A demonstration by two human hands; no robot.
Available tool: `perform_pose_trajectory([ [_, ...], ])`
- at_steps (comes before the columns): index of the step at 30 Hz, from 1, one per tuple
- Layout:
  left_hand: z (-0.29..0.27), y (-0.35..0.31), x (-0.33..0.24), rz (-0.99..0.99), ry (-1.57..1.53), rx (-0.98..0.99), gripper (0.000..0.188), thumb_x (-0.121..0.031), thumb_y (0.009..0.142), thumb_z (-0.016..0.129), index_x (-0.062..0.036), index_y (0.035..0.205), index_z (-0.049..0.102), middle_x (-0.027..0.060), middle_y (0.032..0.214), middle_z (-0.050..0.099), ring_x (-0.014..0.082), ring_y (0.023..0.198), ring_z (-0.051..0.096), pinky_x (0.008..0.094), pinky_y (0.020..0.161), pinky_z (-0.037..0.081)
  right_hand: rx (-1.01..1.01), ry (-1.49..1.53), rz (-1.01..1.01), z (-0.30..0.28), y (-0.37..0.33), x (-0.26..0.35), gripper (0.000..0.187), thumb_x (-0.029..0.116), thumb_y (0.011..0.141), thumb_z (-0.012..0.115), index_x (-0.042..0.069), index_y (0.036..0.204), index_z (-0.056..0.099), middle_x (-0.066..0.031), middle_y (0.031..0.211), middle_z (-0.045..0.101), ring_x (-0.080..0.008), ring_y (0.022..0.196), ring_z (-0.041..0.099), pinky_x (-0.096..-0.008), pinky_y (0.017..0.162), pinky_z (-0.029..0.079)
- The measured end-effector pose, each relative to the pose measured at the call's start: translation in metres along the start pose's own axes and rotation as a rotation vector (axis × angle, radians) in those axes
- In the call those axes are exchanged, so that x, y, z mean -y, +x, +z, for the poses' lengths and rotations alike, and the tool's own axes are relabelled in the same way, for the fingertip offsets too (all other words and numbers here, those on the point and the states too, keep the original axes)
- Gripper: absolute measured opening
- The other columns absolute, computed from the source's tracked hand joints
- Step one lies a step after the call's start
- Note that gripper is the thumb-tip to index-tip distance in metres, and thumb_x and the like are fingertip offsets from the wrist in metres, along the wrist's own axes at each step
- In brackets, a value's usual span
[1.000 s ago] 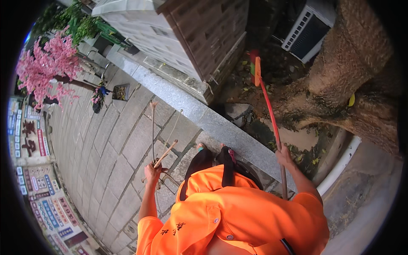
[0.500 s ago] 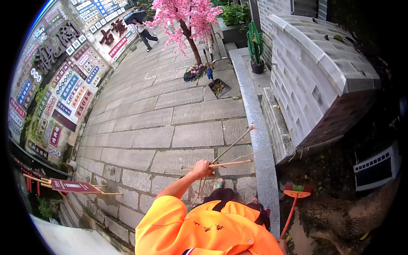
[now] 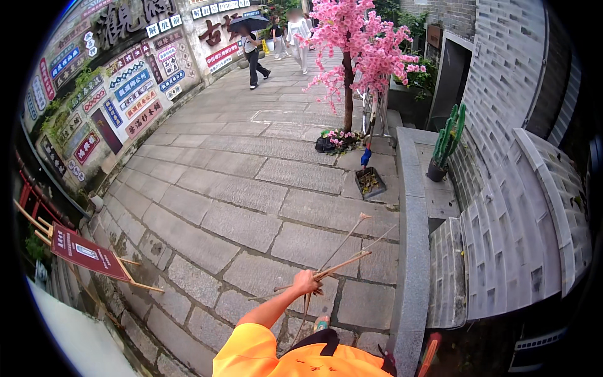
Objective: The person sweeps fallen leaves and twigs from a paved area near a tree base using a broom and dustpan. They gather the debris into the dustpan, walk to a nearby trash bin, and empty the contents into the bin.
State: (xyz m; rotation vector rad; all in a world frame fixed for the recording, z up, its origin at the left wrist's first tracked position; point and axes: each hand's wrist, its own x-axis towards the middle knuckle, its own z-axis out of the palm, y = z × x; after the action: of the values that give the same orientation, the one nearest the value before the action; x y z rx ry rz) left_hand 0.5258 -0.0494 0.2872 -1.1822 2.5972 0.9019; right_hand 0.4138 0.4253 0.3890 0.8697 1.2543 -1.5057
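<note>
The left grip (image 3: 306, 283) is closed around several dry sticks (image 3: 345, 264), holding them above the stone pavement (image 3: 245, 223). The right grip is outside the view, so I cannot tell its state. Part of an orange broom (image 3: 430, 354) shows beside the granite kerb (image 3: 411, 270). Farther ahead, a black dustpan (image 3: 375, 193) stands near the pink tree (image 3: 348, 94).

Paved outdoor lane (image 3: 235, 185), sign-covered wall (image 3: 190, 53)

Left hand (image 3: 306, 282) gripping thin sticks (image 3: 345, 264), grey stone paving (image 3: 251, 223), pink blossom tree (image 3: 348, 69), black dustpan (image 3: 375, 193)
</note>
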Motion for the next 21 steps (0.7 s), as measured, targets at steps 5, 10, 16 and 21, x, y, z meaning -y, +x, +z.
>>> perform_pose_trajectory([
  [5, -0.075, 0.068, 0.038, -0.136, -0.004, -0.013, 0.039, -0.043, 0.065, 0.074, -0.0137, 0.09, 0.071, 0.0169, 0.08, 0.067, 0.0339, 0.08, 0.066, 0.0442, 0.07, 0.052, 0.084, 0.013, 0.069, 0.105, 0.031, 0.028, 0.004, 0.005, 0.077, 0.048, 0.006, 0.074, 0.045, 0.0016, 0.051, 0.038, -0.0094, 0.035, 0.034, -0.0261, 0.033, 0.029],
  [10, -0.124, 0.172, 0.061, -0.041, -0.022, -0.069, 0.034, -0.041, 0.069, 0.072, -0.0139, 0.089, 0.072, 0.0173, 0.079, 0.067, 0.0353, 0.078, 0.065, 0.0433, 0.069, 0.052, 0.143, 0.047, 0.133, 0.168, 0.07, 0.064, 0.004, 0.006, 0.078, 0.048, 0.007, 0.076, 0.046, 0.0032, 0.051, 0.037, -0.0079, 0.035, 0.032, -0.0252, 0.034, 0.029],
  [16, -0.179, 0.32, 0.048, 0.033, -0.032, -0.204, 0.031, -0.038, 0.069, 0.071, -0.0123, 0.086, 0.071, 0.0191, 0.076, 0.065, 0.0379, 0.076, 0.063, 0.0447, 0.067, 0.051, 0.207, 0.112, 0.225, 0.178, 0.125, 0.105, 0.004, 0.007, 0.078, 0.049, 0.009, 0.077, 0.046, 0.005, 0.052, 0.037, -0.0062, 0.036, 0.03, -0.0241, 0.035, 0.028],
  [21, -0.246, 0.452, 0.009, 0.128, -0.078, -0.215, 0.03, -0.027, 0.069, 0.074, 0.001, 0.076, 0.065, 0.0161, 0.062, 0.062, 0.0285, 0.058, 0.063, 0.0399, 0.057, 0.048, 0.249, 0.204, 0.253, 0.27, 0.166, 0.205, 0.009, 0.008, 0.081, 0.049, 0.011, 0.073, 0.044, 0.0072, 0.051, 0.036, -0.0046, 0.035, 0.03, -0.0239, 0.036, 0.03],
])
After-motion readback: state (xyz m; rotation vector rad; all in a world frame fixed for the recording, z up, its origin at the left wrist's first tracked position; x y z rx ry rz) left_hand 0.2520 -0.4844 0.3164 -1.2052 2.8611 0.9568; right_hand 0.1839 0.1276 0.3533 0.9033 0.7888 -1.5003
